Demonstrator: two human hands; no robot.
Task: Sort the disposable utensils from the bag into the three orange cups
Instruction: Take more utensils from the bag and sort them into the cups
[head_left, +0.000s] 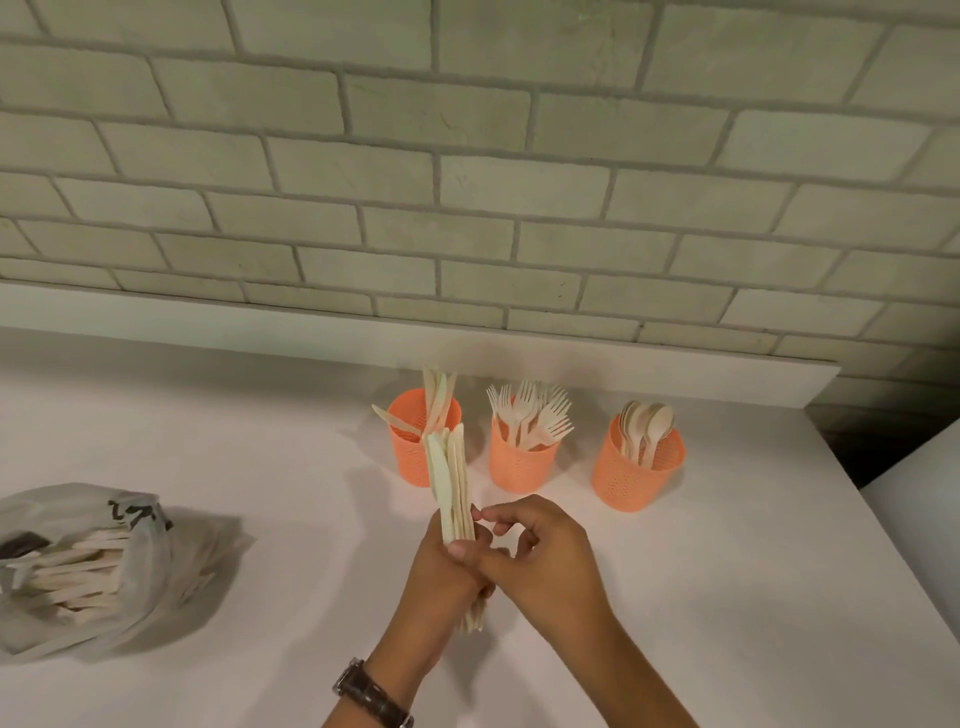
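Where the left forearm enters at the bottom edge, a dark, textured-strap wristwatch (371, 693) circles the wrist, its face cut off from view. Above it, the left hand (441, 577) is wrapped round a bundle of knives (449, 483), flat, pale and matte, held upright with the blades fanning slightly at the top; the handle ends poke out below the palm. The right hand (540, 556) sits against it, its curled fingertips touching the bundle's right edge, though whether they pinch a single piece cannot be told.

On the smooth white counter (727, 597) to the left lies a crumpled, translucent grey bag (171, 566) with dark, unreadable print, partly cropped by the picture's edge. More pale utensils (78, 566) lie jumbled inside; their kinds are hard to make out.

Farther back, three round perforated orange cups stand in a row, apart from each other. The left cup (415, 457), partly hidden by the bundle, holds knives (439, 395); the middle cup (519, 467) holds forks (535, 410), tines up; the right cup (636, 480) holds spoons (649, 421), bowls up. Behind them rises a rough, pale brick wall (467, 182).
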